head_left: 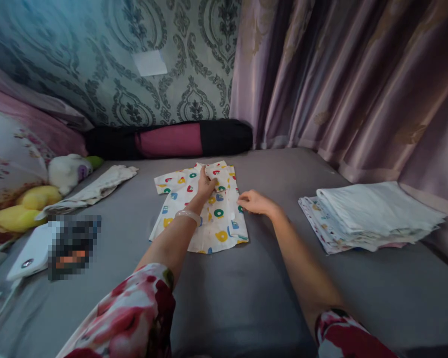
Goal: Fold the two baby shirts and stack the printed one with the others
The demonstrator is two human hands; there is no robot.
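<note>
A small white short-sleeved shirt (218,226) printed with colourful letters lies flat in the middle of the bed. Its left sleeve sticks out, while its right side is folded inward along a straight edge. My left hand (206,185) rests on the upper part of the shirt below the collar, fingers extended and thumb apart. At the shirt's right edge, my right hand (257,202) has its fingertips pinched together on the fabric. The palm side of both hands is hidden.
A stack of folded clothes (381,211) sits at the right on the grey bed sheet (239,293). To the left are a rolled light cloth (97,188), plush toys (69,171), a white device (35,251) with a cable, and a blurred-out object. A black-and-pink bolster (169,140) lies along the wall.
</note>
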